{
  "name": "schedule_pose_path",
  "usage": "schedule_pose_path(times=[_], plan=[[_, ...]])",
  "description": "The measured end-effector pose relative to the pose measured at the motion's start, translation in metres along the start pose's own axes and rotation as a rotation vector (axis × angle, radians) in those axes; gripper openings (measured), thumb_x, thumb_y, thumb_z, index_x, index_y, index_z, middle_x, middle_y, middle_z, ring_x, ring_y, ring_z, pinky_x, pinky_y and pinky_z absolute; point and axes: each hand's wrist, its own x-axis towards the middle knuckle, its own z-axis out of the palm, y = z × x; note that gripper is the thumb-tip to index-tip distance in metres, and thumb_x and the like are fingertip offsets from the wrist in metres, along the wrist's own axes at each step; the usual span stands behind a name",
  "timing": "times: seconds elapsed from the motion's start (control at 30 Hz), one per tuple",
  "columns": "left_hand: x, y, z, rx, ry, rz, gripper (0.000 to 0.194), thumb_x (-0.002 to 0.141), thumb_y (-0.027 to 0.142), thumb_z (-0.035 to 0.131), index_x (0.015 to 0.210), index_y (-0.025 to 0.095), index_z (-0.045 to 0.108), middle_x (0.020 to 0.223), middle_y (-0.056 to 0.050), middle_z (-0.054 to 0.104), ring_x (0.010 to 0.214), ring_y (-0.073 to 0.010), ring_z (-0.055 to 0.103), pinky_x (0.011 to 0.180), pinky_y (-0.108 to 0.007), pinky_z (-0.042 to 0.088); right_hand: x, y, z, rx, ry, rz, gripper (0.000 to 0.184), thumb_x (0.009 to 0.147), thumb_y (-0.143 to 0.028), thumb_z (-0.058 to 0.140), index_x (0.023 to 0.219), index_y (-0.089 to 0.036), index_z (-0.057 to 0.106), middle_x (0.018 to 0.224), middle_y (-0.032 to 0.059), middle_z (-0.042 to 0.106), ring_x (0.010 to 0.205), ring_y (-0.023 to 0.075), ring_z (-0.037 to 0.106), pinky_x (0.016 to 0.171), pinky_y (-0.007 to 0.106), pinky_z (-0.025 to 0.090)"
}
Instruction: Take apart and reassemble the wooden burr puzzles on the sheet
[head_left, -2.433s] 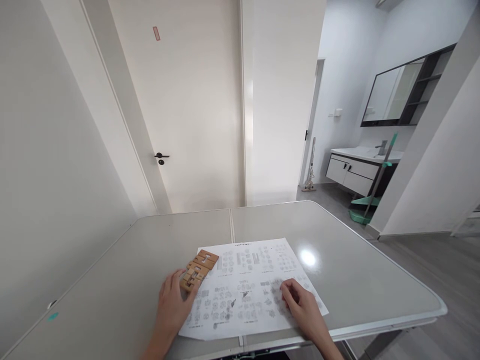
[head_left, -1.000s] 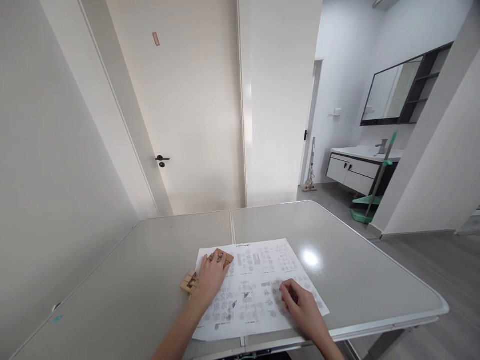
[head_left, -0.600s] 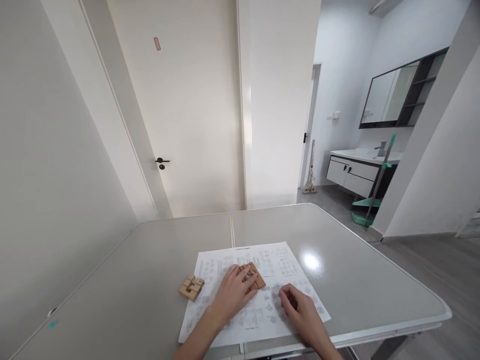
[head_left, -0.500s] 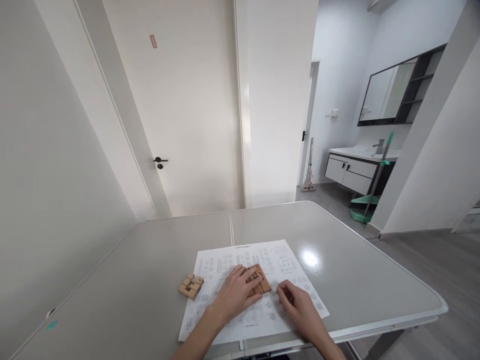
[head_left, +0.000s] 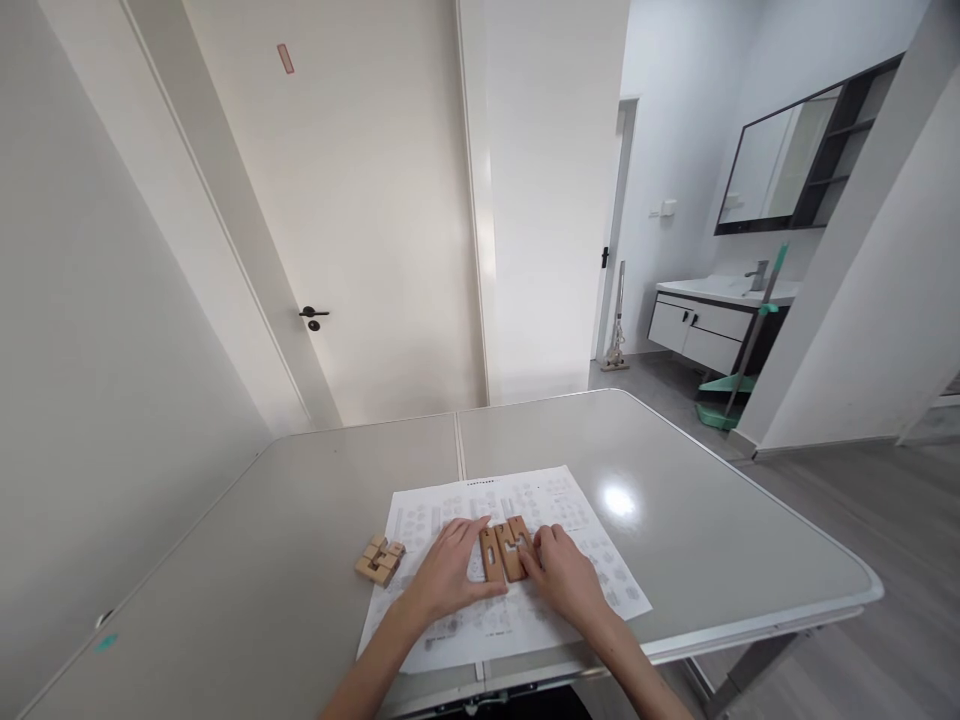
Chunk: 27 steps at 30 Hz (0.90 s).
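Three flat brown wooden puzzle pieces with cut-out notches lie side by side on a printed sheet (head_left: 540, 485). My left hand (head_left: 442, 570) spans the left wooden puzzle piece (head_left: 491, 560), thumb at its near end and fingertips at its far end. In the middle is another notched piece (head_left: 507, 548), with narrow gaps beside it. My right hand (head_left: 562, 575) has its bent fingers and thumb on the right wooden puzzle piece (head_left: 517, 530), covering part of it. A paler wooden block puzzle (head_left: 380, 560) sits at the sheet's left edge, touched by neither hand.
The grey table (head_left: 300, 560) has a metal edge and a seam across its middle. Behind it stands a white door (head_left: 375, 250) with a black handle. To the right are a washbasin cabinet (head_left: 701, 328), a mop (head_left: 616, 330) and a green dustpan (head_left: 716, 412).
My left hand has shifted off the top of the brown pieces to their left side. My right hand has moved left onto the right piece. Gaps now show between the pieces.
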Motion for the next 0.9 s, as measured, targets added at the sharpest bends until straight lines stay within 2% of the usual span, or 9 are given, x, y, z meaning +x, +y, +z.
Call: schedule_pose_path(times=[0.17,0.27,0.4,0.53,0.73,0.9], plan=[[0.000,0.000,-0.003,-0.009,-0.030,-0.019,0.076,0.081,0.050,0.075,0.148,0.028,0.046,0.149,-0.011,0.054,0.141,-0.0356,0.045,0.112,-0.051,0.042,0.007,0.001,0.001,-0.044,-0.047,0.033,0.012,0.097,-0.024,0.052,0.099,-0.016,0.061,0.105,0.0144,0.068,0.099,0.0308,0.067,0.065,0.030,0.041],[0.001,0.004,-0.003,0.017,-0.011,-0.045,0.071,0.080,0.049,0.074,0.142,0.027,0.050,0.149,-0.012,0.053,0.142,-0.0365,0.042,0.115,-0.053,0.038,0.010,0.002,0.001,-0.043,-0.059,0.044,0.011,0.098,-0.024,0.051,0.100,-0.016,0.060,0.105,0.0137,0.069,0.095,0.0292,0.068,0.063,0.029,0.038],[0.004,0.010,-0.005,0.073,0.040,-0.126,0.049,0.080,0.044,0.072,0.121,0.022,0.058,0.127,-0.012,0.063,0.122,-0.0342,0.057,0.100,-0.049,0.049,0.013,0.007,0.000,-0.005,-0.059,0.045,0.016,0.102,-0.027,0.047,0.097,-0.018,0.059,0.104,0.0120,0.070,0.088,0.0259,0.069,0.061,0.028,0.035],[0.008,0.009,-0.007,0.152,0.075,-0.190,0.026,0.078,0.030,0.066,0.101,0.020,0.059,0.110,-0.011,0.064,0.107,-0.0319,0.062,0.091,-0.046,0.051,0.014,0.013,0.000,0.075,-0.045,0.039,0.021,0.103,-0.031,0.045,0.088,-0.021,0.056,0.098,0.0093,0.071,0.084,0.0238,0.068,0.060,0.028,0.032],[0.018,0.007,0.004,0.262,0.065,-0.185,0.014,0.089,0.028,0.056,0.099,0.020,0.063,0.107,-0.012,0.065,0.102,-0.0317,0.062,0.091,-0.046,0.049,0.015,0.020,-0.004,0.259,0.000,0.068,0.029,0.101,-0.040,0.042,0.078,-0.024,0.048,0.087,0.0070,0.070,0.079,0.0235,0.064,0.061,0.028,0.034],[0.029,-0.003,0.012,0.281,0.033,-0.154,0.020,0.092,0.019,0.050,0.104,0.023,0.066,0.105,-0.012,0.065,0.101,-0.0310,0.063,0.085,-0.042,0.052,0.012,0.021,-0.012,0.496,-0.010,0.058,0.035,0.101,-0.049,0.034,0.080,-0.025,0.048,0.075,0.0030,0.068,0.072,0.0227,0.064,0.067,0.030,0.043]])
